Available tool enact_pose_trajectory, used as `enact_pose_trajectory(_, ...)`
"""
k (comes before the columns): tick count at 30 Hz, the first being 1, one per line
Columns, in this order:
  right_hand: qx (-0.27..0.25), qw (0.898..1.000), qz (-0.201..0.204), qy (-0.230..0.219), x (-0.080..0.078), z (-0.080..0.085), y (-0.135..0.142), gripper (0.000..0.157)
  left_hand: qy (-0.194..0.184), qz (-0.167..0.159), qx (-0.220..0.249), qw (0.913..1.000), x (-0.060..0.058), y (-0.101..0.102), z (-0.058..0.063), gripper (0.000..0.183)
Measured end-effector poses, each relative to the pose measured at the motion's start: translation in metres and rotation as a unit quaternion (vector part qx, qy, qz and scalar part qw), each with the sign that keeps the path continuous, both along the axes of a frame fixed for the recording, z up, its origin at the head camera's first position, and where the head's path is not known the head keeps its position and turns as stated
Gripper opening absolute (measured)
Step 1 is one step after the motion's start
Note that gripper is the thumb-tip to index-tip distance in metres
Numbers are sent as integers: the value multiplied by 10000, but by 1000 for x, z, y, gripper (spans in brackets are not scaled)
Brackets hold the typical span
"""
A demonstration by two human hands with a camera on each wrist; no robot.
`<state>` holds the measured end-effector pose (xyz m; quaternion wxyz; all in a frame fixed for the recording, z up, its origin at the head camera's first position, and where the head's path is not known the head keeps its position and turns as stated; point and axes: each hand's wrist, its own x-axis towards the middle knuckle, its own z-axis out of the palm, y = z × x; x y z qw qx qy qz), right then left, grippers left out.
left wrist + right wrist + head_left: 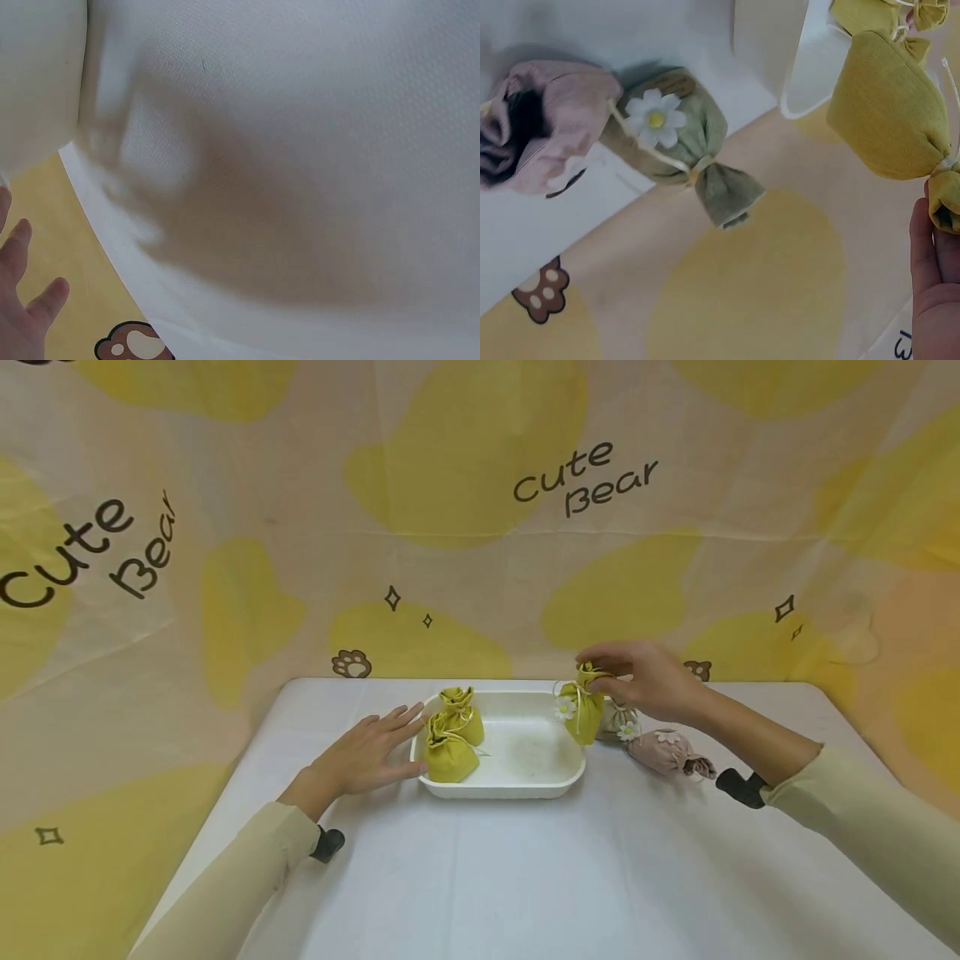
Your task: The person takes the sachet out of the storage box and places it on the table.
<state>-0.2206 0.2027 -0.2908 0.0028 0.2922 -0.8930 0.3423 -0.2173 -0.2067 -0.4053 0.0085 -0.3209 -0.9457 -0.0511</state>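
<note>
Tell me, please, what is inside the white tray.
A front yellow pouch and a rear yellow pouch, at the left end of the white tray. The first partly covers the second; the floor beneath is hidden.

On the cloth (465, 568) I can read the same two words twice, in dark, handwritten-looking letters: one "Cute Bear" (576, 465) stands right of the middle, its lines tilting upward, and another "Cute Bear" (78, 541) climbs more steeply at the far left. By the right wrist, only a clipped bit of lettering (905, 343) shows. The green bag (707, 116) bears a small brown label (676, 83), its marks too faint for me to read.
</note>
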Motion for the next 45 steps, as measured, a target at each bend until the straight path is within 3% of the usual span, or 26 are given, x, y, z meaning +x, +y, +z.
enact_pose_trajectory(12,91,9992,229,322,1,-3,29,36,81,-91,25,9999,-1,-1,-2,80)
enact_pose_trajectory(23,258,9993,174,-192,8,-12,45,35,118,-116,25,9999,-2,-1,-1,80)
enact_pose_trajectory(27,301,9987,125,-401,12,-21,53,38,52,-59,58,10000,-2,-1,-2,80)
enact_pose_trajectory(37,304,9985,100,-435,16,-51,61,36,26,-35,104,9999,-1,-1,-2,80)
enact_pose_trajectory(45,474,9934,221,-1017,16,-65,62,40,0,13,57,10000,-1,0,-1,80)
